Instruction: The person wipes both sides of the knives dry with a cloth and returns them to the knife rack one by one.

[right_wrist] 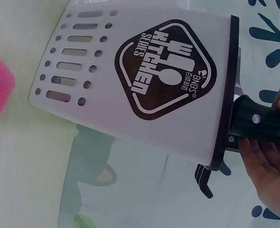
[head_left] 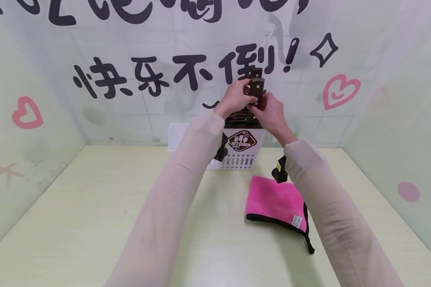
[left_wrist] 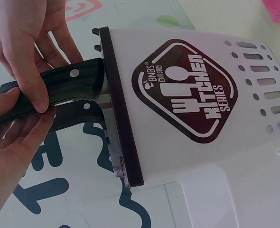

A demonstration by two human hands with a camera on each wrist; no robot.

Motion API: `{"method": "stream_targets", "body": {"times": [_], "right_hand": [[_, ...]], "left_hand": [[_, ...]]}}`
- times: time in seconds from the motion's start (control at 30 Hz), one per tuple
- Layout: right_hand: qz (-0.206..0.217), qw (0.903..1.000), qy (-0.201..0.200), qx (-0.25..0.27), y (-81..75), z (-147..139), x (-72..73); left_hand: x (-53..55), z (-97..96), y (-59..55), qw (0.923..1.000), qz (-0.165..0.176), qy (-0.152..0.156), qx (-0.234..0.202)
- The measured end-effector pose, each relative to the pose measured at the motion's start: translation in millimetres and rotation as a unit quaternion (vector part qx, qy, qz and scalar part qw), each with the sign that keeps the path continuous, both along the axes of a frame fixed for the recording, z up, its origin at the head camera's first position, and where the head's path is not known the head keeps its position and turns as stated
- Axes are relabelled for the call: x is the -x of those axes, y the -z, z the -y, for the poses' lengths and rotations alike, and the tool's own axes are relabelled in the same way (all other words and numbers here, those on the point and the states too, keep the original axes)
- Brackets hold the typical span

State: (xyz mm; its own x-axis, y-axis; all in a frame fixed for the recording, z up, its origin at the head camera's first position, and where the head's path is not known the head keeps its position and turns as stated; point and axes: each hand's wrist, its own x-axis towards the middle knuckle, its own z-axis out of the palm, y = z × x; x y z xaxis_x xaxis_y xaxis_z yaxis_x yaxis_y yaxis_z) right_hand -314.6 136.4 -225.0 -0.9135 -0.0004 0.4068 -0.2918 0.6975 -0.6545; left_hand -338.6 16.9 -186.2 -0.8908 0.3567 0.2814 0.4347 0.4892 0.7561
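In the head view my left hand [head_left: 237,97] grips the dark handle of a kitchen knife [head_left: 258,84] from the left, thumb on its front. From the other side my right hand [head_left: 272,113] pinches the same handle lower down, its thumb across the front and fingers behind, as the left wrist view shows. The knife stands upright in a white knife holder [head_left: 245,157] with a black top and a "Kitchen Series" logo. Its blade is mostly hidden inside. Behind it sits a second dark-handled knife [left_wrist: 78,114], which neither hand clearly holds.
A pink cloth [head_left: 273,201] with black edging lies on the pale table [head_left: 104,207], in front of the holder and to its right. Left of the holder is a white open compartment [head_left: 177,135]. The printed wall [head_left: 147,115] rises close behind.
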Motion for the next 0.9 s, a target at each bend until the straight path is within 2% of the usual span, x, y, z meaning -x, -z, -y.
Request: {"method": "stream_targets", "body": {"times": [0.2,0.33,0.6,0.73,0.8,0.9], "right_hand": [[0.024,0.9997,-0.004,-0.003,3.4,0,-0.2],[0.028,0.9996,-0.008,-0.008,7.9,0,-0.4],[0.037,0.999,-0.025,-0.003,8.7,-17,-6.6],[0.042,0.9986,-0.031,0.011,9.5,-33,-18.3],[0.043,0.9978,-0.046,0.022,13.8,-39,-27.2],[0.048,0.995,-0.082,0.027,27.7,-48,-42.9]], "left_hand": [[-0.4,0.3,3.7,0.9995,0.03,0.007,0.001],[-1.1,0.7,8.1,0.9994,0.031,0.014,0.006],[-4.8,12.0,10.4,0.9979,0.035,0.003,0.055],[-16.0,26.6,15.4,0.9986,0.023,-0.003,0.047],[-24.8,36.1,22.5,0.9997,0.007,-0.008,0.024],[-41.8,52.7,39.2,0.9994,-0.026,-0.02,-0.011]]}}
